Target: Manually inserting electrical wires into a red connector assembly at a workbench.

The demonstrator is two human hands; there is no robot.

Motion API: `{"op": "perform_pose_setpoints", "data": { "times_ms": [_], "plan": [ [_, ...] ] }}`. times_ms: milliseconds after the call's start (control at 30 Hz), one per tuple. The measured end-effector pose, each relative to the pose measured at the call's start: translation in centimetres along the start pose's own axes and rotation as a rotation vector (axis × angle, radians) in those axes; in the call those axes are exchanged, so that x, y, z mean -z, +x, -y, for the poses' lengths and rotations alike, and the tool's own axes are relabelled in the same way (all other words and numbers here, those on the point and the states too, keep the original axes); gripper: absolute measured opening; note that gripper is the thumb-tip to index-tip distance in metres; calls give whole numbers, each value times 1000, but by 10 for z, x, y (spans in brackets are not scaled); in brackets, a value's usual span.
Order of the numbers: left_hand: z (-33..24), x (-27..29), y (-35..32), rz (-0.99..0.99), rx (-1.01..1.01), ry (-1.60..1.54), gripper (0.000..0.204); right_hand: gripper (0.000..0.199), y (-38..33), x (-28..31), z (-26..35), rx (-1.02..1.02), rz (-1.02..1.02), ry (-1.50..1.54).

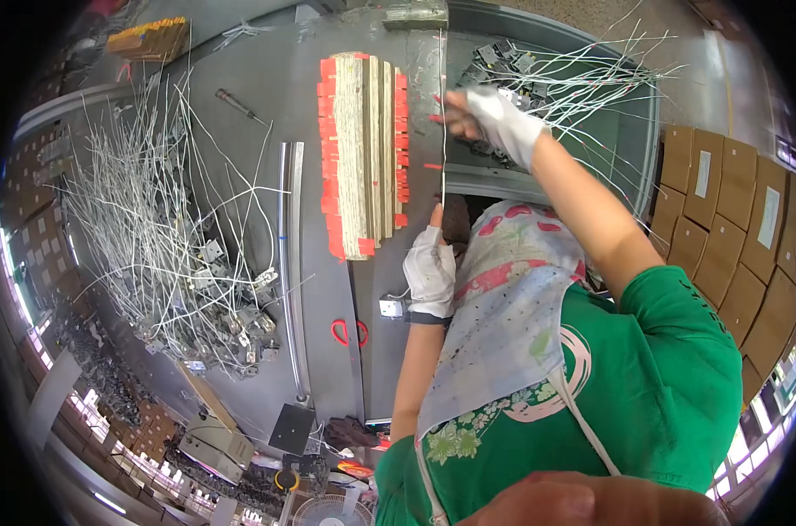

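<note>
I see white wire [442,167] pointing at the far edge of the counter [284,96], lengthwise along its right edge; bare strip leftward. Left hand [430,273] at near end, right hand [500,123] blurred; can't tell either's fingers.

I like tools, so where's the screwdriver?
In the head view, the screwdriver lies on the grey table at upper left, between the white wires and the red-edged bundle, above the shiny metal strips.

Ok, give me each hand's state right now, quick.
Left hand: closed, holding a white wire.
Right hand: blurred, fingers close to that wire; whether it holds anything cannot be told.
</note>
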State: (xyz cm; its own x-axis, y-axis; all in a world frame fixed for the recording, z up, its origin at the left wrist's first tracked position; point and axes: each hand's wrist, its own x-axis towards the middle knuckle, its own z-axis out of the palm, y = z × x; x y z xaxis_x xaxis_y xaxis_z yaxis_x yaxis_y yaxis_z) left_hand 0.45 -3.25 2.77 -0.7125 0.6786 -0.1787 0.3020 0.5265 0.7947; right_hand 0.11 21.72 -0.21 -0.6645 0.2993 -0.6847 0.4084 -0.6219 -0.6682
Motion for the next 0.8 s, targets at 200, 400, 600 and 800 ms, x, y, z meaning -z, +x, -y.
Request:
{"op": "perform_pose_setpoints", "data": {
  "times_ms": [200,400,600,800],
  "plan": [
    [10,-9,5,34,77,164,55,32,-40,-11,-68,-20,-3,244],
    [11,-10,6,28,67,174,52,28,-41,-22,-81,18,13,245],
    [6,-1,-1,20,32,6,45,34,-43,-35,-64,-23,-7,94],
    [1,10,-18,-183,-100,-78,41,35,-74,-54,-43,195,-42,-138]
  ]
}}
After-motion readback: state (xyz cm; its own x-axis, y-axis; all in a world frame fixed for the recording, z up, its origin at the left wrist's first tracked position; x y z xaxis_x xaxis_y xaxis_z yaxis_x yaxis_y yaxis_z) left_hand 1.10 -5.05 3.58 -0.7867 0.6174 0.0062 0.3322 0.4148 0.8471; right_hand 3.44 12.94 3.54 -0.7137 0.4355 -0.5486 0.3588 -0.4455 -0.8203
